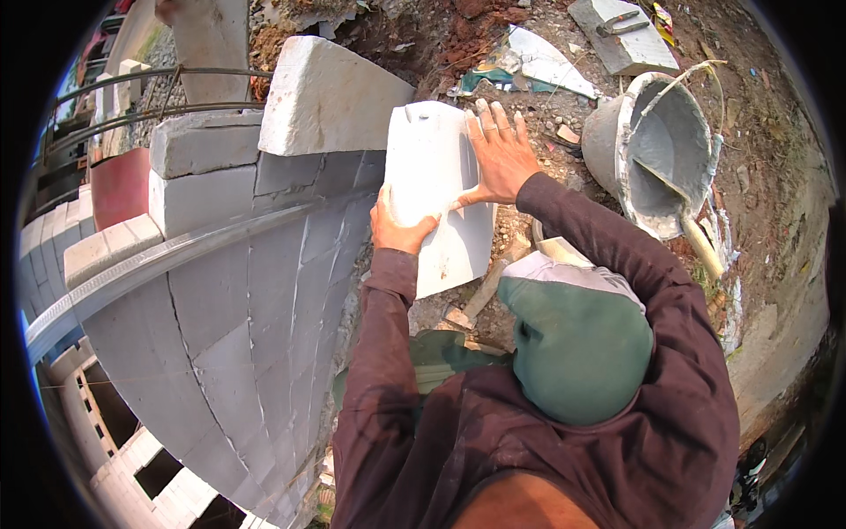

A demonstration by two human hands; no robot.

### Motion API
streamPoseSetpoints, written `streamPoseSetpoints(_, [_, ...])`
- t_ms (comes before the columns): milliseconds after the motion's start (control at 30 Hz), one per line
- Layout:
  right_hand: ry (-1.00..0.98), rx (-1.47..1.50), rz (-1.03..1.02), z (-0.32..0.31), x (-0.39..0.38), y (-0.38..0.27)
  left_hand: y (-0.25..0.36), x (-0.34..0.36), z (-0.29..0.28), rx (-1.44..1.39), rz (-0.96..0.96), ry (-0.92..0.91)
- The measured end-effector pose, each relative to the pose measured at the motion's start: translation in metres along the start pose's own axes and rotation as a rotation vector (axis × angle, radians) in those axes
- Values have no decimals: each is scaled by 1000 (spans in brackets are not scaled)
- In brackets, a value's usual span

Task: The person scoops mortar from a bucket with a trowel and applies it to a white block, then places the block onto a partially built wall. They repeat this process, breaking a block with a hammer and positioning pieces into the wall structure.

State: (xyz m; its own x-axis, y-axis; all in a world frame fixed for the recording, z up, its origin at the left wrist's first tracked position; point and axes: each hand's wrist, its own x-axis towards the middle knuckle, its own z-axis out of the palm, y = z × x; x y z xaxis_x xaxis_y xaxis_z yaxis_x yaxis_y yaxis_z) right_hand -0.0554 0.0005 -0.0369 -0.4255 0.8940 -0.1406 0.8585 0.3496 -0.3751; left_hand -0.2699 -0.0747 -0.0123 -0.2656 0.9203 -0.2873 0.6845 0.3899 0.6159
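Observation:
A white lightweight block (434,251) lies lengthways beside the grey block wall (220,353). My left hand (401,225) grips its left edge, fingers bent round the side. My right hand (498,159) rests on its upper right part with fingers spread and thumb reaching across the face. A tool with a wooden handle (480,295) lies partly hidden below the block. A green-and-pale cap-like item (577,344) sits between my arms.
A grey mortar bucket (599,141) with a scoop inside stands at right. A dark tool (617,22) rests on another block (643,53) above it. Cut blocks (326,97) top the wall, with a long metal straightedge (176,247) along it and steel bars (132,88) beyond.

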Motion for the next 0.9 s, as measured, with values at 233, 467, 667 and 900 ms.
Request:
streamPoseSetpoints(233, [-9, 24, -19, 11, 11, -8, -11, 6, -1, 99, 46, 81])
streamPoseSetpoints(467, [16, 63, 18, 9, -7, 8, 38, -17, 0, 183, 66, 72])
streamPoseSetpoints(667, [61, 109, 102, -27, -62, 30, 79, -43, 3, 166, 175, -25])
streamPoseSetpoints(900, [-1, 99, 174, -10, -55, 62, 60, -10, 44, 30, 151, -125])
